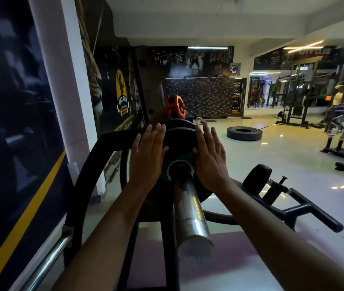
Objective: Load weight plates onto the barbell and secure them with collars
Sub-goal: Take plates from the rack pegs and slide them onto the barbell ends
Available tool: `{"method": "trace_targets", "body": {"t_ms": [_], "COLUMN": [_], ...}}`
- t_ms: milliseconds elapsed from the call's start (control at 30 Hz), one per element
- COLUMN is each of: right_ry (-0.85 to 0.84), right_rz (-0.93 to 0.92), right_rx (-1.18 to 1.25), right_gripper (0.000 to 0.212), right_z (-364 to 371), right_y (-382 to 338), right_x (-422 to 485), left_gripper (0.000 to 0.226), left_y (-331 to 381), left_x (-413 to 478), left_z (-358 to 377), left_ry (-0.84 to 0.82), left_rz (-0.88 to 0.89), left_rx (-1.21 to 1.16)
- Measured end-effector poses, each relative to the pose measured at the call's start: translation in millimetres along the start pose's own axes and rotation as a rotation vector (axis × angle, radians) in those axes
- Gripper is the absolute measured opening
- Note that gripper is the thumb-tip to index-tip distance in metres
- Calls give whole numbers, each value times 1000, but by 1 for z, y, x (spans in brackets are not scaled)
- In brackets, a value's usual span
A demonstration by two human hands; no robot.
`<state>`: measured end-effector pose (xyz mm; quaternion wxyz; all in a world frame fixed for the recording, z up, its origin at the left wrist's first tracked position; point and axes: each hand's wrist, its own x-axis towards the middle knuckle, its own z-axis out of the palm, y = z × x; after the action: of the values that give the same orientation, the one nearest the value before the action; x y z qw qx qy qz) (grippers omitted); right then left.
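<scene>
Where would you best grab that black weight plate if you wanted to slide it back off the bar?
Probably by the weight plate's outer rim, one of the hands on each side, left hand and right hand opposite. It hangs upright on the barbell sleeve, its face is flat, and the centre is filled by the sleeve, so pull toward the free end.

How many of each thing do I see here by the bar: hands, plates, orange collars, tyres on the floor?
Hands flat on the plate: 2, left hand and right hand
Black weight plate on the barbell sleeve: at least 1; any behind are hidden
Orange collars: 2
Tyre: 1
Total: 6
</scene>
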<state>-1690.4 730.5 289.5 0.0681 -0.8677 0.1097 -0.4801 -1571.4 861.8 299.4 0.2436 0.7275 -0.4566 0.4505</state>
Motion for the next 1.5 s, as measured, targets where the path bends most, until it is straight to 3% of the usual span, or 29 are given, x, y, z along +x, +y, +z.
{"method": "trace_targets", "body": {"t_ms": [167, 433, 567, 733, 1067, 1500], "right_ry": [-5, -2, 67, 7, 41, 148], "right_rz": [-58, -28, -45, -43, -60, -161], "right_rx": [-104, -208, -296, -242, -154, -151], "right_gripper": [63, 62, 59, 62, 65, 62], "right_z": [35, 82, 90, 83, 21, -134], "right_y": [31, 62, 63, 61, 31, -30], "right_x": [26, 64, 67, 63, 38, -53], "left_gripper": [53, 55, 56, 55, 58, 57], "left_y": [-20, -52, -55, -52, -8, 90], "left_x": [10, 41, 43, 44, 41, -13], "left_z": [47, 109, 117, 110, 48, -120], "left_ry": [42, 93, 144, 95, 113, 186], "left_rz": [26, 37, 45, 33, 100, 192], "left_rx": [156, 205, 213, 202, 91, 143]}}
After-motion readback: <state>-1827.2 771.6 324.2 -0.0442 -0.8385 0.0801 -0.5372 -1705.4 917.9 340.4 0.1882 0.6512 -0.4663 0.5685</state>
